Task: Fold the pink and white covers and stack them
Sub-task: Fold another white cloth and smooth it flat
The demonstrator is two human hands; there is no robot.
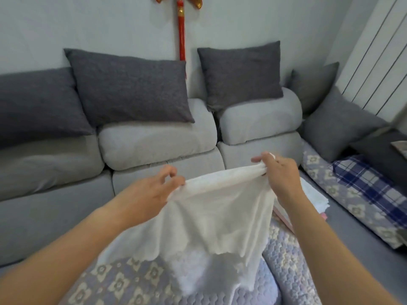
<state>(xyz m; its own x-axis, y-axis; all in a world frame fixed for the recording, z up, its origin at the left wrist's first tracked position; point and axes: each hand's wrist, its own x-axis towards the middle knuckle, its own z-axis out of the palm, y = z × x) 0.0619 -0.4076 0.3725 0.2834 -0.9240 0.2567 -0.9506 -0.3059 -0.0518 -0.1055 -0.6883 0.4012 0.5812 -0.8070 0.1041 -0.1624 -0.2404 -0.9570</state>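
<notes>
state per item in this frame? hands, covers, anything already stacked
left hand: pinches the cover's top edge.
right hand: grips the other top corner, bunched.
white cover: held up, hanging, not yet folded flat.
folded white pile: lying on the sofa behind the right arm.
pink cover: mostly hidden beneath that pile; state unclear.

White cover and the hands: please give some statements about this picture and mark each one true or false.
1. Both hands hold the white cover up by its top edge. True: the left hand and the right hand each grip it.
2. The white cover lies flat on the sofa. False: it hangs in the air above the floral quilted mat.
3. Folded white covers lie to the right, behind the right forearm. True.
4. The sofa cushions are red. False: they are dark grey.
</notes>
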